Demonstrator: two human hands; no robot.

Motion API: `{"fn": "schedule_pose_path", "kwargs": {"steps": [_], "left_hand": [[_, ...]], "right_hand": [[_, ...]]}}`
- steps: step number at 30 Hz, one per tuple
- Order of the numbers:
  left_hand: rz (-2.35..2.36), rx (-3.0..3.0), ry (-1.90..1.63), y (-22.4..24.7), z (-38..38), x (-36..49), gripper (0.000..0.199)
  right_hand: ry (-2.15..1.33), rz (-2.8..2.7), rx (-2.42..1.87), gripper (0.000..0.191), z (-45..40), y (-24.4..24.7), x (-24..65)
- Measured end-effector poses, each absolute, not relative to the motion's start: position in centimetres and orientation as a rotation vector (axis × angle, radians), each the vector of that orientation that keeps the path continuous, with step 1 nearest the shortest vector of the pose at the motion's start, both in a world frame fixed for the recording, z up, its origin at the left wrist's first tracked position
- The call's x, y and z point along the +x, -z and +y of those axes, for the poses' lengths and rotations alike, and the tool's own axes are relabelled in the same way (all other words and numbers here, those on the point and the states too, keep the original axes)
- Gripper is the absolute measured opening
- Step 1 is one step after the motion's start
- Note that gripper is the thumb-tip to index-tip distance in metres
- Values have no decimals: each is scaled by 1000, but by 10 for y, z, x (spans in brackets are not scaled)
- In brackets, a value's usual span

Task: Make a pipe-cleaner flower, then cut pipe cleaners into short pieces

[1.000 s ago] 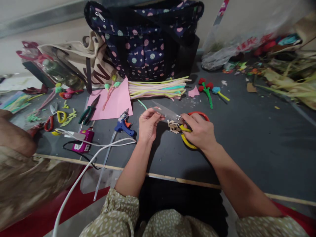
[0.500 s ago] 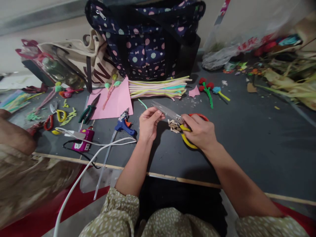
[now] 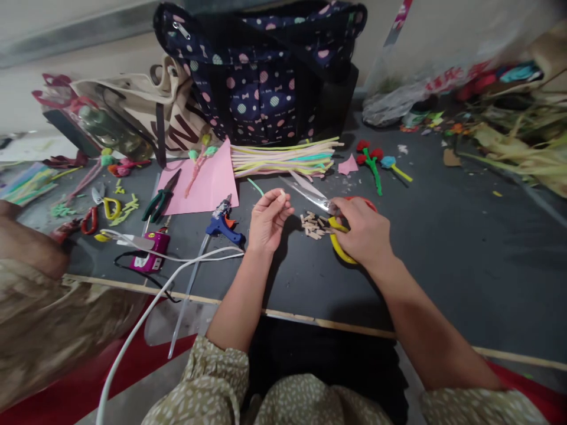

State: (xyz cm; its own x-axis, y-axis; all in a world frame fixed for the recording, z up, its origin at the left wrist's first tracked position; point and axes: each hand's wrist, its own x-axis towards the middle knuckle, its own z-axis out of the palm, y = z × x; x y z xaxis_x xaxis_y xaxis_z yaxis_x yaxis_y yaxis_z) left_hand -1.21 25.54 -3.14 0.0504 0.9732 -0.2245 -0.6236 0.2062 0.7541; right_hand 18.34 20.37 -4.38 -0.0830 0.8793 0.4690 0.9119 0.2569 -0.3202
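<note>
Between thumb and forefinger, my left hand (image 3: 269, 221) pinches a small pale piece (image 3: 282, 193), mostly hidden by the fingertips. My right hand (image 3: 365, 230) grips a pair of scissors (image 3: 315, 196) with yellow and red handles. Their blades are parted and point left, past my left fingertips and apart from them. Below the blades, a small heap of short pale cut pieces (image 3: 313, 225) lies on the dark table. A thin green strip (image 3: 256, 186) shows just behind my left hand; whether it is held I cannot tell.
A bundle of fuzzy pastel stems (image 3: 283, 158) lies before a dark patterned bag (image 3: 266, 88). Left are a blue glue gun (image 3: 224, 227), green-handled pliers (image 3: 162, 198), pink paper (image 3: 212, 192) and a magenta power box (image 3: 150, 251). Red stem flowers (image 3: 372, 162) lie right. Another person's arm (image 3: 31, 242) is far left.
The scissor blades have spread apart and moved slightly right, away from my left hand. The pale piece now shows at my left fingertips.
</note>
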Motion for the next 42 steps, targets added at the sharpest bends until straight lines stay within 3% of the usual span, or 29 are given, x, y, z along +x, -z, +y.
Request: {"fn": "schedule_pose_path", "kwargs": {"steps": [8, 29, 35, 42], "left_hand": [[775, 553, -1302, 36, 257, -13, 26], [877, 604, -1325, 33, 257, -13, 28], [1033, 1191, -1642, 30, 244, -6, 33], [1136, 1798, -1167, 27, 236, -3, 48]], "right_hand": [[248, -2022, -1554, 33, 203, 49, 178], [157, -2009, -1642, 38, 201, 45, 179], [266, -2021, -1828, 44, 201, 41, 180], [384, -2038, -1755, 47, 201, 43, 182]]}}
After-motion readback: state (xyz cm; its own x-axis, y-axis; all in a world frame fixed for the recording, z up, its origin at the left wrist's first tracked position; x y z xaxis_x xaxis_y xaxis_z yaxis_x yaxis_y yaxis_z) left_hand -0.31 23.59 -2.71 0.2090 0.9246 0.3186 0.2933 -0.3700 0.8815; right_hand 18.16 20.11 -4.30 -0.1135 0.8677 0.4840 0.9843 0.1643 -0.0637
